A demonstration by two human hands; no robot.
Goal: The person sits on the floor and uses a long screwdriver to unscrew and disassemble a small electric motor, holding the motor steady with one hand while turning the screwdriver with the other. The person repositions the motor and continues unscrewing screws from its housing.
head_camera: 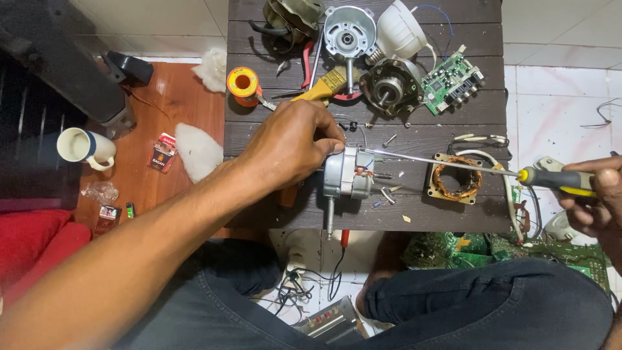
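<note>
- My left hand (pixel 295 146) is clamped over the motor (pixel 348 173) mid-desk (pixel 440 129), hiding its top.
- Right hand (pixel 599 204), half cut off at the frame edge, grips the screwdriver (pixel 453 163), tip at the motor.

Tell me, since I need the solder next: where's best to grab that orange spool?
Grip the round orange solder spool across its flat rims, coming from above. It lies flat on the dark wooden table with its hollow core facing up, and the left side is free; tools crowd its right.

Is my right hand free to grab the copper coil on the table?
Probably not yet: the right hand holds the screwdriver, whose long shaft passes over the copper coil; nothing else blocks it.
</note>
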